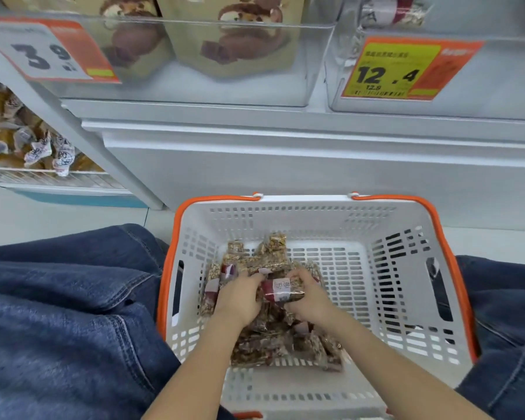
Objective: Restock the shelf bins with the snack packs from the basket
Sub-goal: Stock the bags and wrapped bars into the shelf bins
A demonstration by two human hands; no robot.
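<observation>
A person's two bare hands reach into a white basket point(400, 225) with orange handles at the lower centre of the frame, where a heap of snack packs point(264, 338) lies on its slotted floor. The right hand point(308, 301) curls its fingers round one snack pack point(282, 290), clear-wrapped with a red and white label, held just above the heap. The left hand point(240, 297) rests on the pile beside it, fingers bent down among the packs; whether it actually grips any of them cannot be told, since the fingertips are buried. Much of the heap is hidden under both hands and forearms. Denim-clad legs point(73, 313) flank the basket at the lower left and right edges. Across the top of the frame stand clear shelf bins point(255, 95); the upper-right bin point(497, 95) carries a yellow price tag point(397, 71) reading 12.4, and a pack like those in the basket shows at its cropped top edge. A tag point(47, 53) at the upper left is cut off, its figures blurred.
</observation>
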